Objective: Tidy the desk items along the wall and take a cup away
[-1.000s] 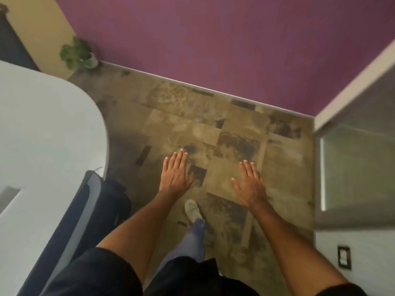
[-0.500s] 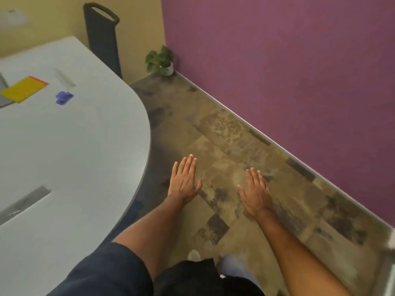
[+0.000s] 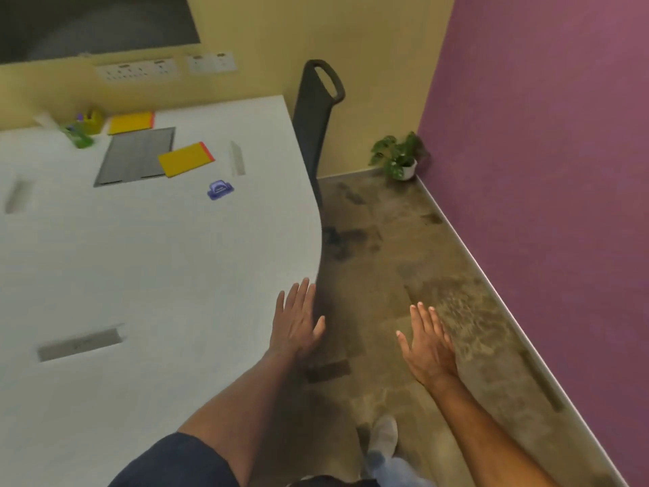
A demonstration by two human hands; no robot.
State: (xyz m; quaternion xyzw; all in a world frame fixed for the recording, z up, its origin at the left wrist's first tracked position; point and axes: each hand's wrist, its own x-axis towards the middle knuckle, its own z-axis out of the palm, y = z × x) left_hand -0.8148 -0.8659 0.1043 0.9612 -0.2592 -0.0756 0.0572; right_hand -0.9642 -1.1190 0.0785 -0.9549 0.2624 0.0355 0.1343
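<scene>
In the head view, the person is walking beside the white tabletop [image 3: 140, 261]. Both hands are flat, fingers spread, carrying nothing. The left hand [image 3: 297, 323] is hanging over the tabletop's near right edge; the right hand [image 3: 426, 346] is over the floor. The desk things are lying far left by the yellow wall: two yellow notepads [image 3: 185, 159], a grey mat [image 3: 135, 155], a purple clip-like thing [image 3: 220, 189], a yellow-green holder [image 3: 92, 120]. They look scattered, so tidying is probably not started. I cannot tell which thing is the cup.

Desk [image 3: 140, 261] cut off at left and bottom edges. Green clutter [image 3: 79, 133] upper left smeared by blur, can't tell what it is. Dark panel [image 3: 94, 24] cropped at top. My arms run out of bottom edge.
</scene>
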